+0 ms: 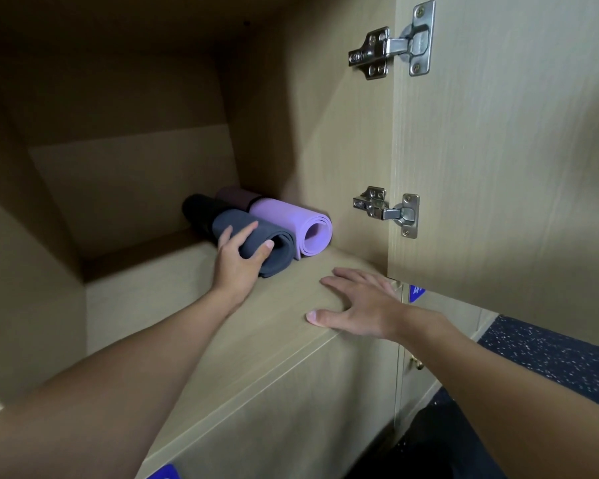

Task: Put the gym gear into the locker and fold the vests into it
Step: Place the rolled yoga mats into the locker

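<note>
Nearest us, two bare forearms reach up into a pale wood-grain locker [125, 174]. The left hand [237, 262] is wrapped round the near end of a rolled dark grey mat [232, 219], fingers over the top and thumb pressed against the coiled end. The mat looks like soft, matte foam and lies on the locker's shelf [274, 326], touching a rolled lilac mat [284, 216] of the same spongy kind, which sits against the right wall. We see the right hand [360, 305] lying flat, fingers straight and spread, palm down near the shelf's smooth front edge. Two shiny metal hinges [391, 50] carry the open door [498, 167].
</note>
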The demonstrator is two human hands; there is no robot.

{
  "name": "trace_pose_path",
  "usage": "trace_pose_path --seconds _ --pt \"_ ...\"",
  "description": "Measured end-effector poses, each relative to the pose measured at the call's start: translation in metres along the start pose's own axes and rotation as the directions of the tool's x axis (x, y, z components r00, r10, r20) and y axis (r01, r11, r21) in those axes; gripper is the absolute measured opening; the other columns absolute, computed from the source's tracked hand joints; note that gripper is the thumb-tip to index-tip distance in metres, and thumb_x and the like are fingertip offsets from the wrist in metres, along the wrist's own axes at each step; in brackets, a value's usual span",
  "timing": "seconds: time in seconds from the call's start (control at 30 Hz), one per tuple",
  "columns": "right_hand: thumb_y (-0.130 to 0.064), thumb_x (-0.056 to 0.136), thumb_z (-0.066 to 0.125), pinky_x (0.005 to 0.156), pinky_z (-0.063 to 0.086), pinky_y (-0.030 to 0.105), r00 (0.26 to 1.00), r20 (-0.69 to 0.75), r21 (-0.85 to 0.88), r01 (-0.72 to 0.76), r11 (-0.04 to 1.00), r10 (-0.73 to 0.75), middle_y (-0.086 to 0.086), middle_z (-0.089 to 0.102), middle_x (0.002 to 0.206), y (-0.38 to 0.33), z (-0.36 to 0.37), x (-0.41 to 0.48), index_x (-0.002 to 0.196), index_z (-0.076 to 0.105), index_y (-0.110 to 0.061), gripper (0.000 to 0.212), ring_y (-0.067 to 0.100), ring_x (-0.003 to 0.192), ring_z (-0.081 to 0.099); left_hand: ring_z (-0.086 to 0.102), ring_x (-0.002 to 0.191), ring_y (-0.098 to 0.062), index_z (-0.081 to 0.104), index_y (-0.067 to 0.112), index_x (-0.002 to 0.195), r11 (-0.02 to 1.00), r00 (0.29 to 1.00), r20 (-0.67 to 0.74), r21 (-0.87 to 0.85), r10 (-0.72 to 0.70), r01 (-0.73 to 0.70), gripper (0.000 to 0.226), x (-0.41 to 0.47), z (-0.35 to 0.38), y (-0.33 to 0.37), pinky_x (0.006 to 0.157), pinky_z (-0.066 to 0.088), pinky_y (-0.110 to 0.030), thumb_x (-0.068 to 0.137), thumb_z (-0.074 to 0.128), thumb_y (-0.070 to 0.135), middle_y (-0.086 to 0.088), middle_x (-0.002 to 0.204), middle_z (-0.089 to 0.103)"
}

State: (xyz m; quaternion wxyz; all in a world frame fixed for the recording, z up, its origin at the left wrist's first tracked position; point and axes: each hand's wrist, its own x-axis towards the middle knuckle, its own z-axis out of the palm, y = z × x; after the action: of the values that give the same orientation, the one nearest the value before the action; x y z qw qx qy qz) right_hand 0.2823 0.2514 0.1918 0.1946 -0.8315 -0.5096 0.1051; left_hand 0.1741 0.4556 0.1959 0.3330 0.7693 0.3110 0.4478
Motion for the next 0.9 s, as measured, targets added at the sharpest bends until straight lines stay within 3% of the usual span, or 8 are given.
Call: trace_pose_path --seconds 0.17,0.3,0.4,0.47,0.6,0.73,0.9 --pt "-0.077 0.079 0.054 0.117 0.001 0.03 1.0 -0.014 -0.006 0.0 1.0 0.0 -0.018 0.015 0.162 0.001 0.001 0.002 0.149 0.031 -0.044 0.081 0.007 0.149 0.005 0.019 0.149 -0.017 0.049 0.023 0.145 0.999 0.999 0.041 0.046 0.007 -0.009 0.054 0.001 0.004 -0.001 0.103 0.017 -0.011 0.094 0.067 0.027 -0.012 0.163 0.017" --pt "-0.075 0.079 0.056 0.117 0.001 0.031 1.0 -0.025 0.012 -0.007 1.0 0.007 -0.017 0.016 0.161 -0.002 0.001 -0.001 0.149 0.033 -0.044 0.079 0.007 0.149 0.006 0.016 0.151 -0.02 0.04 0.027 0.15 0.996 0.996 0.057 0.065 -0.066 0.062 0.062 -0.009 0.003 0.008 0.104 0.017 -0.015 0.094 0.065 0.033 -0.012 0.165 0.008" --pt "-0.073 0.083 0.054 0.117 0.001 0.031 0.998 -0.056 0.024 -0.04 0.999 0.041 -0.011 0.017 0.162 -0.006 0.0 -0.01 0.148 0.035 -0.041 0.075 0.009 0.15 0.006 0.022 0.149 -0.02 0.035 0.03 0.152 0.993 0.989 0.117 0.081 -0.09 0.081 0.07 -0.033 -0.001 0.022 0.105 0.022 -0.019 0.091 0.067 0.038 -0.01 0.165 0.004" --pt "-0.067 0.09 0.048 0.118 0.001 0.031 0.993 -0.1 0.004 -0.059 0.998 0.059 -0.006 0.018 0.162 -0.01 0.003 -0.022 0.148 0.036 -0.037 0.067 0.011 0.15 0.006 0.034 0.143 -0.022 0.037 0.029 0.15 0.987 0.987 0.125 0.137 -0.097 0.079 0.07 -0.054 -0.007 0.031 0.103 0.028 -0.022 0.089 0.07 0.039 -0.008 0.163 0.01" --pt "-0.046 0.099 0.048 0.119 0.012 0.04 0.98 -0.167 0.102 -0.09 0.991 0.106 0.002 0.019 0.161 0.003 0.019 -0.079 0.149 0.036 -0.027 0.055 0.018 0.15 0.012 0.053 0.122 -0.024 0.059 0.018 0.128 0.983 0.978 0.202 0.169 0.041 -0.076 0.045 -0.102 -0.018 0.057 0.102 0.037 -0.027 0.088 0.07 0.035 -0.009 0.135 0.049" --pt "-0.033 0.098 0.054 0.116 0.027 0.041 0.944 -0.167 0.217 -0.245 0.945 0.283 0.011 0.035 0.151 0.041 0.05 -0.173 0.147 0.039 -0.016 0.054 0.029 0.142 0.03 0.06 0.107 -0.018 0.068 0.02 0.105 0.973 0.858 0.478 0.025 0.189 -0.228 0.016 -0.178 -0.012 0.085 0.093 0.044 -0.028 0.09 0.07 0.025 -0.001 0.108 0.067" --pt "-0.037 0.096 0.056 0.11 0.034 0.048 0.819 -0.105 0.253 -0.526 0.812 0.564 0.012 0.043 0.14 0.085 0.111 -0.287 0.144 0.042 -0.019 0.053 0.034 0.132 0.039 0.057 0.101 -0.01 0.07 0.021 0.103 0.935 0.692 0.667 -0.019 0.275 -0.354 0.015 -0.282 0.007 0.088 0.091 0.04 -0.024 0.09 0.069 0.028 0.004 0.105 0.063"
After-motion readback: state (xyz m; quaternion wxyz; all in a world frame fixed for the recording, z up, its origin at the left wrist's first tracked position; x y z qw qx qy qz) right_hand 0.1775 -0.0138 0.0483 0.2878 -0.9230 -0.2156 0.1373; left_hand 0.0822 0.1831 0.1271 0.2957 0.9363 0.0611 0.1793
